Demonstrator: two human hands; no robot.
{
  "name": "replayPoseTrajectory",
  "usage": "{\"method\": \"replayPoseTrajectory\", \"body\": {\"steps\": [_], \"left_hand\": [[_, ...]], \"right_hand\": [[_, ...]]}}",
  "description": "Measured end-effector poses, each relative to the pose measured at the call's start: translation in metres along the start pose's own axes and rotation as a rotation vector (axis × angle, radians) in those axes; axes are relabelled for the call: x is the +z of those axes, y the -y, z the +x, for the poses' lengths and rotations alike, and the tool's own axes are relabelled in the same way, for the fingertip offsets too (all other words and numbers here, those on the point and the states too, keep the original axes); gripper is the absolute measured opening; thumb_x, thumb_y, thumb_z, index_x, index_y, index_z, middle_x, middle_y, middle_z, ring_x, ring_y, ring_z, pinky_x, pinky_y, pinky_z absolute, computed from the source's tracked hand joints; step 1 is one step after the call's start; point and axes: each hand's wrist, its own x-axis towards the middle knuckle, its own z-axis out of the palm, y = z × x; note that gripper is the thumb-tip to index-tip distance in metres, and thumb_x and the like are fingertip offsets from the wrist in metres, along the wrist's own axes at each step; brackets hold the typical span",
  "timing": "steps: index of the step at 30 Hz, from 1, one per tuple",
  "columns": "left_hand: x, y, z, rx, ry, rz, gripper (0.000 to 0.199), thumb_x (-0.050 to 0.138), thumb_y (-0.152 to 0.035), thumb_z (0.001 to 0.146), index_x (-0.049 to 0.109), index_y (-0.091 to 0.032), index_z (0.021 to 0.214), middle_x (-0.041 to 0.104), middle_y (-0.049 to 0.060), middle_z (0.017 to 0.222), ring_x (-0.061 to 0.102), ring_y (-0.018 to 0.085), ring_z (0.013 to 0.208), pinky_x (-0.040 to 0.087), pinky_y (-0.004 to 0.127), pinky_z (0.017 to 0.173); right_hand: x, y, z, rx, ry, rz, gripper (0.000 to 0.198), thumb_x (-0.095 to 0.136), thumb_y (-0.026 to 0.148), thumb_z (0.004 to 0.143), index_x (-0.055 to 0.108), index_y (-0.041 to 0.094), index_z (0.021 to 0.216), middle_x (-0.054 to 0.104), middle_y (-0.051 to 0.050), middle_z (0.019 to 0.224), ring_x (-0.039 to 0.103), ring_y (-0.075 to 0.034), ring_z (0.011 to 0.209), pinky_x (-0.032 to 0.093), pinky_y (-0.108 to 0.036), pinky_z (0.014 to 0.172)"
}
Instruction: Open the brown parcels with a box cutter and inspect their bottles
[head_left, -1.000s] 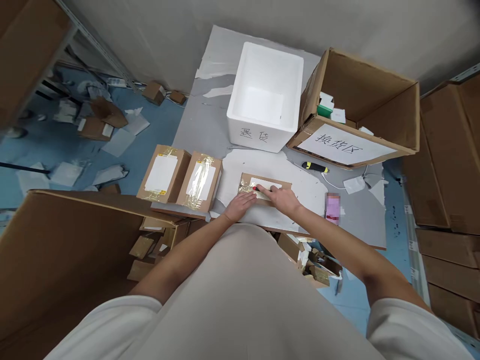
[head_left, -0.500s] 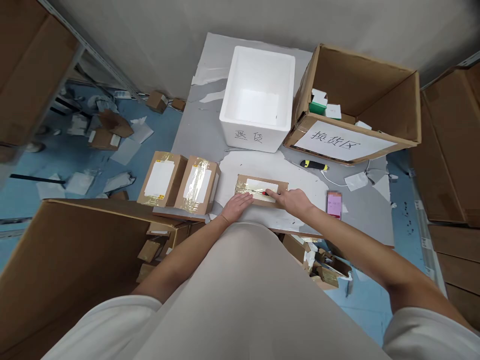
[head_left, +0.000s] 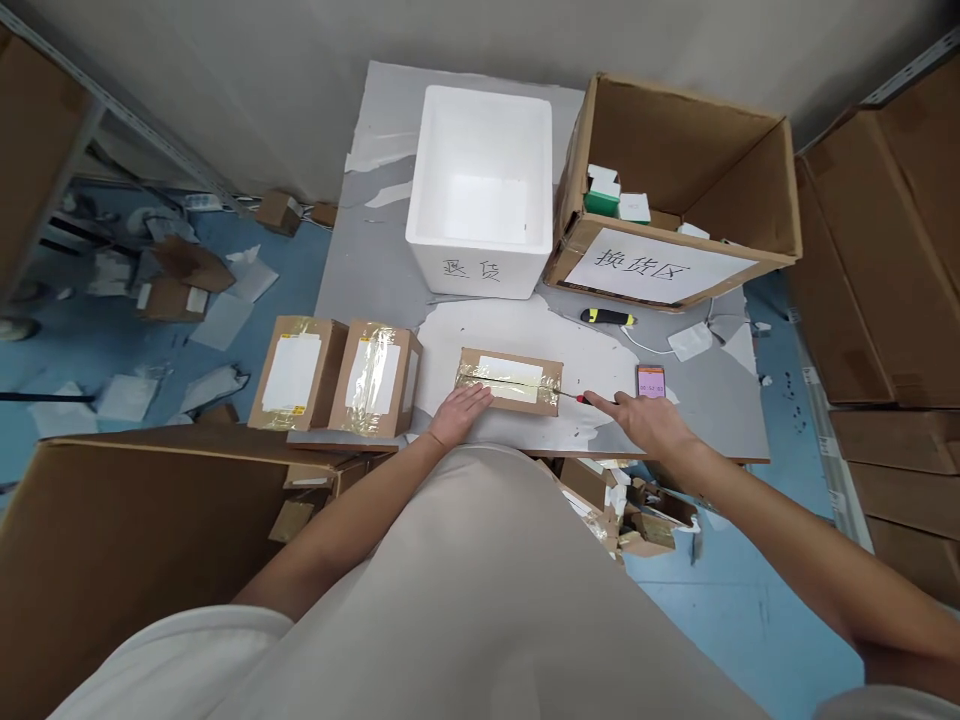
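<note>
A small brown parcel box (head_left: 517, 397) lies near the table's front edge, with a white label and shiny tape on top. A dark slit runs lengthwise through the label and tape. My left hand (head_left: 459, 414) rests open, fingers stretched over the box's left front corner. My right hand (head_left: 643, 422) is closed on a slim screwdriver (head_left: 586, 399) with a red and black handle and a thin metal shaft. The shaft's tip is at the right end of the box, by the slit.
Two taped parcel boxes (head_left: 373, 380) stand to the left. Behind are a white foam box (head_left: 480, 270) and a large carton (head_left: 667, 265) holding small boxes. A black-yellow cutter (head_left: 607, 317) and a phone (head_left: 651, 382) lie to the right. A big open carton (head_left: 165, 540) stands lower left.
My right hand has drawn the screwdriver rightwards from the middle of the box to its right end. A long slit now shows in the top. My left hand stays on the box.
</note>
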Motion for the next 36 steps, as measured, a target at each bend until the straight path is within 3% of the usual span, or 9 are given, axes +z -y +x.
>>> {"method": "replayPoseTrajectory", "body": {"steps": [5, 8, 11, 15, 21, 30, 36], "left_hand": [[-0.008, -0.009, -0.002, -0.006, -0.012, -0.033, 0.046, 0.040, -0.007, 0.084, 0.058, -0.022, 0.124, 0.061, 0.009, 0.129, 0.050, 0.022, 0.128, 0.040, 0.045, 0.105], [-0.021, -0.019, 0.006, -0.010, 0.004, 0.017, 0.036, 0.052, -0.026, 0.086, 0.059, -0.023, 0.121, 0.062, 0.011, 0.125, 0.052, 0.028, 0.124, 0.038, 0.047, 0.104], [-0.036, -0.024, 0.026, -0.024, 0.029, 0.132, 0.067, 0.069, -0.050, 0.072, 0.053, -0.019, 0.129, 0.053, 0.018, 0.133, 0.044, 0.035, 0.128, 0.028, 0.053, 0.109], [-0.046, -0.018, 0.056, -0.084, 0.066, 0.210, 0.114, 0.078, -0.065, 0.049, 0.036, -0.015, 0.143, 0.025, 0.023, 0.152, 0.016, 0.045, 0.141, 0.006, 0.064, 0.111], [-0.042, -0.008, 0.065, -0.141, 0.134, 0.180, 0.120, 0.073, -0.072, 0.050, 0.030, -0.015, 0.146, 0.029, 0.023, 0.150, 0.018, 0.045, 0.140, 0.011, 0.064, 0.110], [-0.046, -0.014, 0.064, -0.188, 0.197, 0.226, 0.120, 0.069, -0.074, 0.053, 0.023, -0.016, 0.148, 0.026, 0.019, 0.152, 0.017, 0.042, 0.141, 0.017, 0.058, 0.112], [-0.045, -0.013, 0.064, -0.177, 0.170, 0.195, 0.122, 0.071, -0.073, 0.051, 0.025, -0.014, 0.147, 0.028, 0.020, 0.151, 0.018, 0.042, 0.140, 0.019, 0.055, 0.112]], "right_hand": [[0.034, -0.007, -0.019, 0.152, -0.141, 0.301, 0.060, 0.036, 0.022, 0.093, 0.021, 0.039, 0.149, 0.065, -0.010, 0.099, 0.064, -0.021, 0.072, 0.043, -0.031, 0.062], [0.057, 0.008, -0.020, 0.319, -0.231, 0.640, 0.059, 0.036, 0.035, 0.095, 0.020, 0.028, 0.151, 0.068, -0.009, 0.095, 0.063, -0.021, 0.071, 0.046, -0.030, 0.063], [0.072, 0.037, -0.010, 0.328, -0.261, 1.028, 0.062, 0.036, 0.036, 0.094, 0.018, 0.026, 0.152, 0.070, -0.003, 0.086, 0.059, -0.016, 0.059, 0.049, -0.030, 0.064], [0.078, 0.070, 0.004, 0.288, -0.297, 1.334, 0.058, 0.036, 0.034, 0.092, 0.026, 0.029, 0.149, 0.069, -0.001, 0.088, 0.055, -0.011, 0.051, 0.052, -0.029, 0.062], [0.074, 0.078, 0.001, 0.378, -0.386, 1.294, 0.059, 0.037, 0.033, 0.092, 0.028, 0.029, 0.149, 0.069, -0.003, 0.089, 0.057, -0.014, 0.057, 0.051, -0.030, 0.063], [0.080, 0.082, 0.004, 0.336, -0.327, 1.397, 0.058, 0.039, 0.033, 0.091, 0.030, 0.029, 0.149, 0.065, 0.000, 0.077, 0.051, -0.010, 0.046, 0.049, -0.025, 0.055], [0.082, 0.079, 0.005, 0.398, -0.346, 1.440, 0.059, 0.040, 0.035, 0.092, 0.029, 0.028, 0.149, 0.065, 0.000, 0.078, 0.051, -0.009, 0.046, 0.049, -0.024, 0.052]]}}
